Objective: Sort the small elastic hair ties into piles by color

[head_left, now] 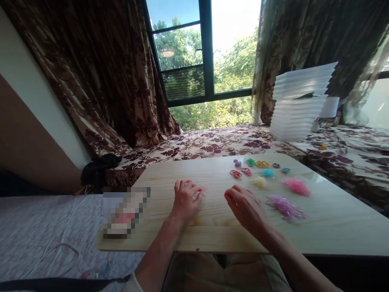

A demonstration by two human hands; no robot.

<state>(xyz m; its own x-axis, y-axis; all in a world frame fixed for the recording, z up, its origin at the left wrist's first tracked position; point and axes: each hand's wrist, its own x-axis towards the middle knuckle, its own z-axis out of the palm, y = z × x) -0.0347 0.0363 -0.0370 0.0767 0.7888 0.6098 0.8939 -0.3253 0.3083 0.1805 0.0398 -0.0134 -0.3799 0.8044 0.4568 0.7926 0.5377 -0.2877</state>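
resting well inside the board edge, left hand grip unclear, right hand spread.

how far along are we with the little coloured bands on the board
Looks done: small coloured rings lie set out at the far side of the board. In hand: the left hand curls beside a pinkish bit; the right hand shows nothing held. Seemingly left: the loose pink pile and purple pile.
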